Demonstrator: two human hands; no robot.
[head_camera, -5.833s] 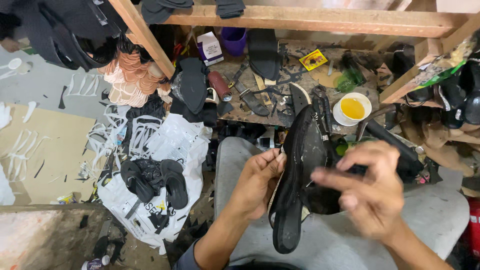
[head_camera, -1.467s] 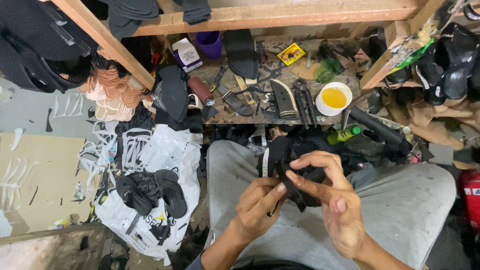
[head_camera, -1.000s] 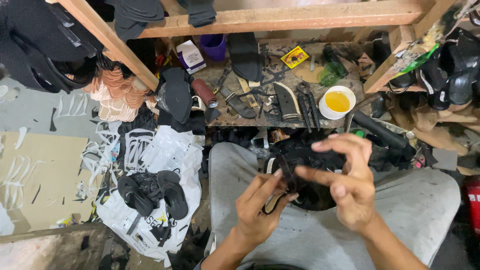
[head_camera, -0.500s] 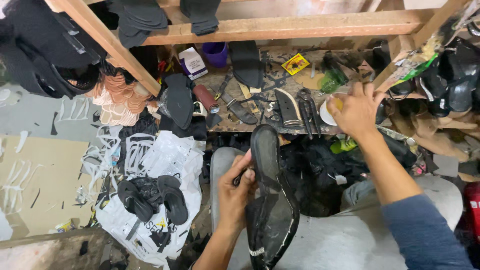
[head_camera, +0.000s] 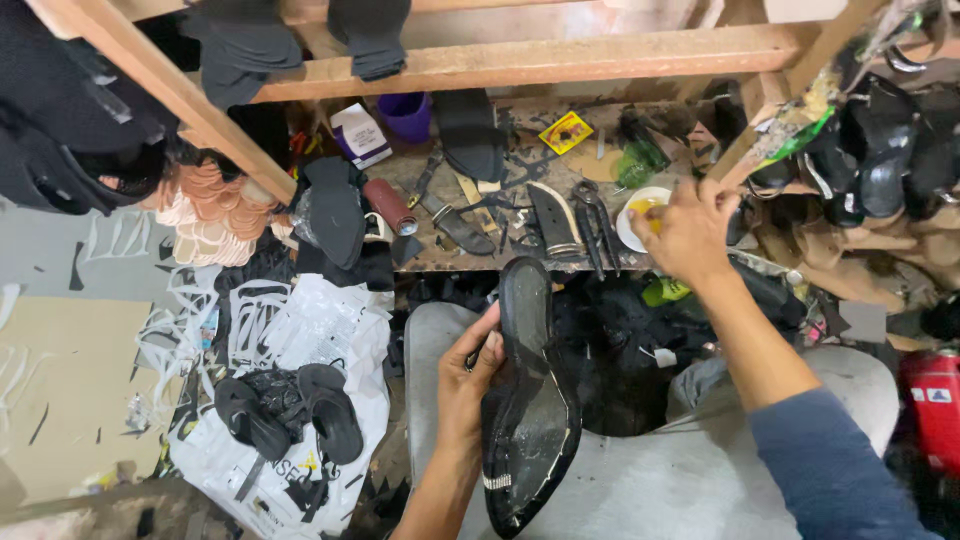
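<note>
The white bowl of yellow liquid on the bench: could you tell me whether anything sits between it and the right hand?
Nothing visible does: the right hand is already over the white bowl, fingers at its rim.

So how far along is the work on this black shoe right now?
The black shoe rests sole-up on the lap, steadied by the left hand. The right hand is at the white bowl of yellow liquid on the bench. No yellow shows on the sole, so coating seemingly remains.

Bowl (head_camera: 640, 212) — half behind right hand (head_camera: 690, 232)
</note>
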